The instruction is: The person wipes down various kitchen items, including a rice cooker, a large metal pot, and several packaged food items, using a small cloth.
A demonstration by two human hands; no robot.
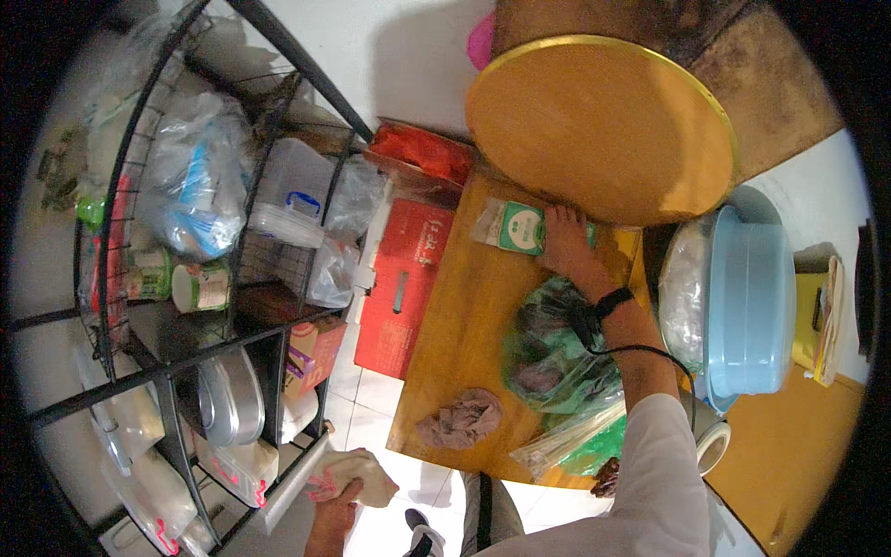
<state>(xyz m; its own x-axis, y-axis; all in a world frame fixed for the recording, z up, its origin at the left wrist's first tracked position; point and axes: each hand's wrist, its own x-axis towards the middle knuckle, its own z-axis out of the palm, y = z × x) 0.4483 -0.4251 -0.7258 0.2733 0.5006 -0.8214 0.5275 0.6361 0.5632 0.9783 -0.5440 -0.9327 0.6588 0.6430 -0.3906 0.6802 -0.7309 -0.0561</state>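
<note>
My left hand (341,505), low in the head view, grips a clear plastic bag (362,473) with pale contents and pinkish-red print, held beside the wire rack. At the far side of the wooden table, my right hand (567,240) lies over a green-and-white packet (521,228). Green shows on both sides of that hand; whether the fingers grip the packet is hidden. Under my right wrist, a green translucent plastic bag (557,362) with dark contents rests on the table (452,313). A crumpled brownish cloth (461,419) lies near the front edge.
A round yellow-rimmed sieve (602,129) leans behind the table. Right of it stand blue plastic basins (752,306). A red carton (404,285) sits left of the table. The black wire rack (209,355) holds bags, tubs and a round metal tin (232,397). Thin sticks (571,435) lie in clear wrapping.
</note>
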